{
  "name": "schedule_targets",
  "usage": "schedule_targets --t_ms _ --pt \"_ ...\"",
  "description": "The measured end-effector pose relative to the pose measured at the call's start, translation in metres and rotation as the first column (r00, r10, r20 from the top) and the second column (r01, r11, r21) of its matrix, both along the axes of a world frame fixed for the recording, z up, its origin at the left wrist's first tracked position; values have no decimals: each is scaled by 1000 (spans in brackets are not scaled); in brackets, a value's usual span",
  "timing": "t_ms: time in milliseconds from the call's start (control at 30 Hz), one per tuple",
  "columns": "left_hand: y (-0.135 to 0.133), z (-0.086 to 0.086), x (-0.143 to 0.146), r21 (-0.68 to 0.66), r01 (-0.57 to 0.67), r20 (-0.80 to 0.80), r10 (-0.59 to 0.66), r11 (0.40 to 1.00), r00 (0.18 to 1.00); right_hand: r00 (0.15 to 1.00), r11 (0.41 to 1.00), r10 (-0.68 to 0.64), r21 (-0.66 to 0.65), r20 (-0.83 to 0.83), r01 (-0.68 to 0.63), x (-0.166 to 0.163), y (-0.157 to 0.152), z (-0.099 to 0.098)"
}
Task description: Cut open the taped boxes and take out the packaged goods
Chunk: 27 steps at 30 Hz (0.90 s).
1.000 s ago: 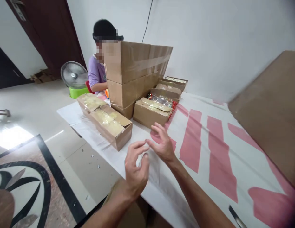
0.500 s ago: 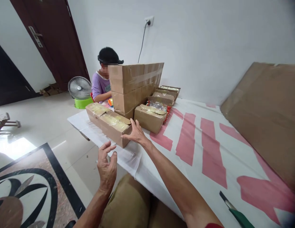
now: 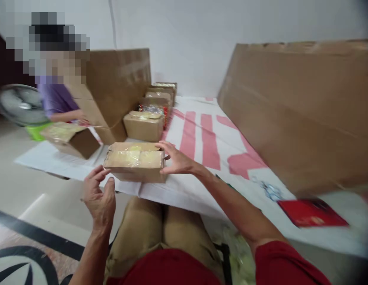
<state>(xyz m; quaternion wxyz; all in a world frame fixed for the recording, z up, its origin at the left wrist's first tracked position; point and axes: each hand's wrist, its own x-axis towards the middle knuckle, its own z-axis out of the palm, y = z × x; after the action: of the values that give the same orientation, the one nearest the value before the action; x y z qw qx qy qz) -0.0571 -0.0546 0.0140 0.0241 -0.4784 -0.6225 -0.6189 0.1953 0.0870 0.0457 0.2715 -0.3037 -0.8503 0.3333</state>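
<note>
A small cardboard box [image 3: 135,174] with shiny clear tape over its top flaps lies at the near edge of the cloth-covered table. My right hand [image 3: 176,160] spans the box's right end, fingers at the back corner and thumb at the front one. Beside the left end is my left hand [image 3: 99,194], its fingers apart and the fingertips close to the lower corner; whether they touch cannot be told. Another taped cardboard box [image 3: 71,138] sits to the left, an end facing me.
Stacked cardboard boxes [image 3: 121,79] stand behind, with a row of taped boxes [image 3: 144,126] alongside. A large cardboard piece [image 3: 299,114] leans on the right. A red flat item [image 3: 311,213] lies on the table. A person in purple [image 3: 57,97] sits at the far left, near a fan [image 3: 20,105].
My view has swung right and down. The near box is now apart from the other box and turned sideways before me, with my right hand at its end. My left hand has come beside it.
</note>
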Motion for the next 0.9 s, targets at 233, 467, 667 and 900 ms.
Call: schedule_targets --t_ms 233,467,667,900 --pt "34 18 80 -32 397 -314 -386 917 867 948 941 -307 -124 90 316 167 -84 7" --pt "65 23 90 -175 472 -399 -501 864 768 646 717 -695 236 315 656 228 -139 -64" --pt "79 5 89 -298 490 -408 -573 819 710 498 656 -754 452 428 605 218 -143 -107" --pt "80 -9 95 -254 511 -401 -571 821 717 575 591 -806 248 141 768 217 -147 2"
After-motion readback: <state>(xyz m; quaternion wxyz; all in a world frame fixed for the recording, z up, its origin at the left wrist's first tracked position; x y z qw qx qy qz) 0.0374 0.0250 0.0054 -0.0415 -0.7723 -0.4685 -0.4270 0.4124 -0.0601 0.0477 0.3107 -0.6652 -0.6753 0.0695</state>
